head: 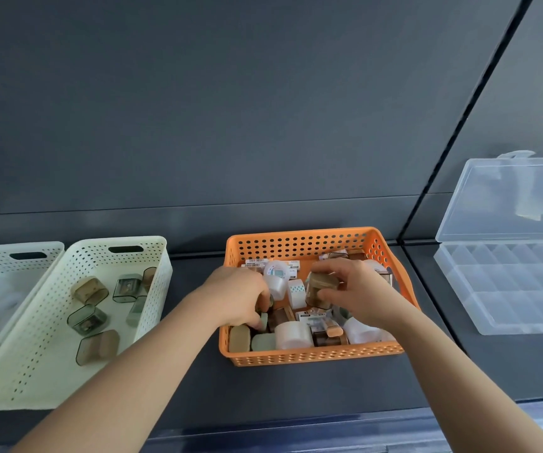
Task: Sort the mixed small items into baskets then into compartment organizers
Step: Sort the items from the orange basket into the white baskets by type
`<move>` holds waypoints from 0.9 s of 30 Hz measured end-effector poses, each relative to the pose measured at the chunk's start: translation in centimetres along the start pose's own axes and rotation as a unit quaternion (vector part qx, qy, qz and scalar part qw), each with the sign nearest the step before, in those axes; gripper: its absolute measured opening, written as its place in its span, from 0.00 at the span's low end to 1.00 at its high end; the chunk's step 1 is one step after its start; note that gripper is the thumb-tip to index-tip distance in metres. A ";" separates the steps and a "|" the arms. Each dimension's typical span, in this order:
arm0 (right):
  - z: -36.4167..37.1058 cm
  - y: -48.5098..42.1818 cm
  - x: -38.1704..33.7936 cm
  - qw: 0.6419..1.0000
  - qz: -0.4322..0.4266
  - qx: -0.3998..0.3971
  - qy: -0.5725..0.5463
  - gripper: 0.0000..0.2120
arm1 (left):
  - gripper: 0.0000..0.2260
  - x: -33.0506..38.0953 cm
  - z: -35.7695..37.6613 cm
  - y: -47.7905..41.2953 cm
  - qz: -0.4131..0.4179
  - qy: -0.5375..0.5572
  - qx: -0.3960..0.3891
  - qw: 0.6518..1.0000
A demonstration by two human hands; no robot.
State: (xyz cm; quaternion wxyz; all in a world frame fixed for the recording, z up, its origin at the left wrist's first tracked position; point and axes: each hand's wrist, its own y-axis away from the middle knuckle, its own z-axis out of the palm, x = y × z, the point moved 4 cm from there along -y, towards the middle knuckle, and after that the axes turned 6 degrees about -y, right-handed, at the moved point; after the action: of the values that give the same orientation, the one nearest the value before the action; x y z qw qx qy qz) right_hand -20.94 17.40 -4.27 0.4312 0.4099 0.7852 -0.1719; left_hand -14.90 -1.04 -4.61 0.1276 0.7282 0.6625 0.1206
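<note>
Grey surface [296, 390]: carries every container, side by side.
Cream basket [51, 354]: at left, well apart from both hands; several smoky see-through cases [88, 291] lie loose on its floor.
Clear organizer [508, 289]: at right, lid tipped up, compartments showing.
Orange basket [299, 233]: centre, crowded with mixed small items; both hands reach into it.
Right hand [361, 289]: fingers and thumb clamped round a brown case [320, 287], held above the heap near the middle of the basket.
Left hand [235, 295]: fingers curled down at the basket's left side onto a small green piece [264, 319]; whether they grip it, I cannot tell.
</note>
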 end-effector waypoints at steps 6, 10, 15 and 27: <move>0.2 0.2 0.0 1.000 -0.004 0.003 0.011 0.21 | 0.16 0.4 0.2 -0.5 0.018 -0.079 -0.014 0.997; 0.5 0.2 -0.3 1.000 -0.007 0.004 0.017 0.21 | 0.14 0.5 0.4 -0.8 0.034 -0.099 -0.026 0.994; 0.9 -0.2 -1.3 0.999 -0.021 0.039 -0.002 0.20 | 0.15 -1.0 -0.5 0.6 0.019 0.003 0.041 0.999; 13.6 -5.3 -12.3 0.991 -0.111 0.003 -0.072 0.18 | 0.13 -18.3 2.3 16.4 -0.163 0.237 0.165 0.943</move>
State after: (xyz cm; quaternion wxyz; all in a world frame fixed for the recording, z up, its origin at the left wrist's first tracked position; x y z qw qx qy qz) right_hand -14.23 -0.33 -2.40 0.4641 0.3075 0.7922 -0.2500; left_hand -0.46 -20.76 -1.23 -0.1367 0.5714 0.7939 0.1566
